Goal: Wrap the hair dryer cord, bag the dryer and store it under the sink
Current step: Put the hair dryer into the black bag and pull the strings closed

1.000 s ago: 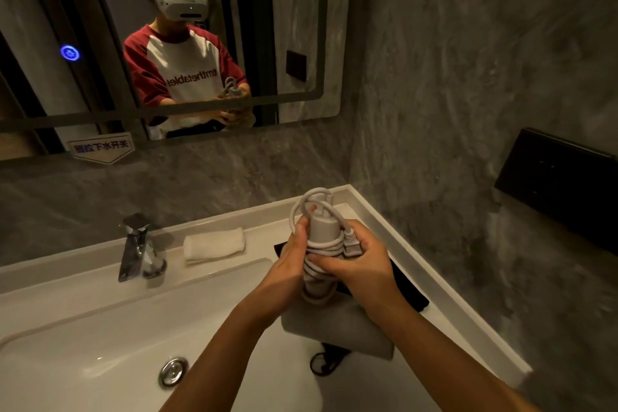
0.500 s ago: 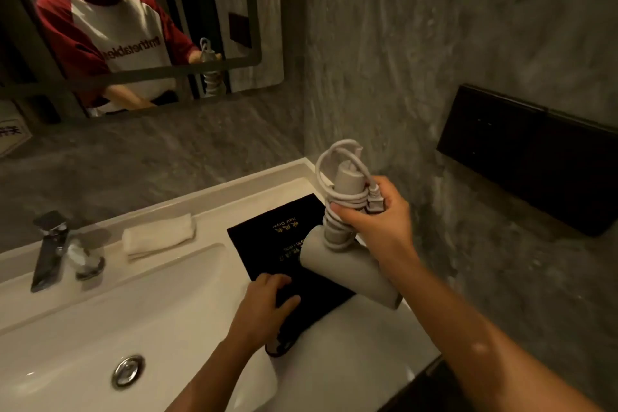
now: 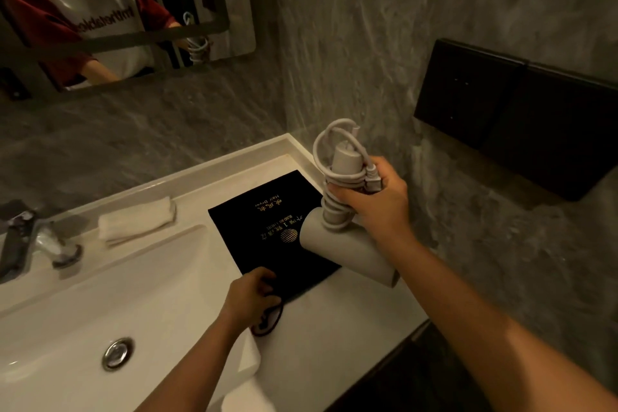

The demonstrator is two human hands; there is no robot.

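A pale grey hair dryer (image 3: 347, 249) hangs upside down above the right end of the counter, its white cord (image 3: 334, 157) wound around the handle. My right hand (image 3: 378, 201) is closed around that handle and holds the plug against the coils. A flat black drawstring bag (image 3: 264, 227) with gold lettering lies on the white counter (image 3: 334, 338) beside the basin. My left hand (image 3: 250, 298) pinches the bag's near edge, just above its looped drawstring (image 3: 272, 323).
The white basin (image 3: 100, 304) with a metal drain (image 3: 117, 352) fills the left. A chrome tap (image 3: 23, 244) and a folded white towel (image 3: 137, 219) sit at the back. A mirror hangs above; a black wall panel (image 3: 515, 110) juts out on the right.
My left hand left the dryer and came down onto the bag's near edge. My right hand carried the dryer up and to the right, uncovering the bag.
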